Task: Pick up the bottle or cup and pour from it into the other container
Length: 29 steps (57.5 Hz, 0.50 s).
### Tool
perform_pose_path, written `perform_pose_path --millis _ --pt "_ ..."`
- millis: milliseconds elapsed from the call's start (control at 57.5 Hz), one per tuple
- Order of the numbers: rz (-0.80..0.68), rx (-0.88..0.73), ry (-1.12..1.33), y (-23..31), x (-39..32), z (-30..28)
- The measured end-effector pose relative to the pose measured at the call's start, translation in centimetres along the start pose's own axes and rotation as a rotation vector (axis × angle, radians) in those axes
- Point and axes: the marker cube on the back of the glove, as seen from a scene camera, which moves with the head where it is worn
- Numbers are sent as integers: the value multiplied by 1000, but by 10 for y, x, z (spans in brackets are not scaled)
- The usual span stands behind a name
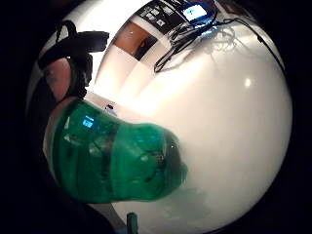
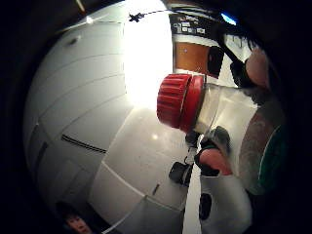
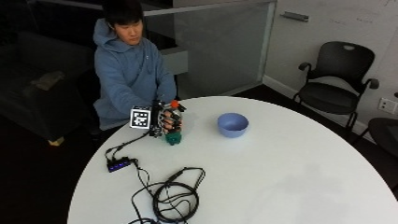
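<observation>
The bottle is translucent green plastic, glossy, with a clear upper part and a ribbed red plastic cap. The round table has a smooth white top with a soft sheen. The blue bowl looks matt and smooth. The right hand wears black fabric.

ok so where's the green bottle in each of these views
Outside view: green bottle in the gloved right hand, near the table's edge, in front of the person.
Little finger side: its green body fills much of the picture.
Thumb side: its red cap and clear neck.
Shared landmark: the white table.
</observation>
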Motion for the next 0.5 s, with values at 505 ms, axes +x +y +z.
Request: perform_pose_path --millis 505 --pt "66 -84 306 -51 -51 56"
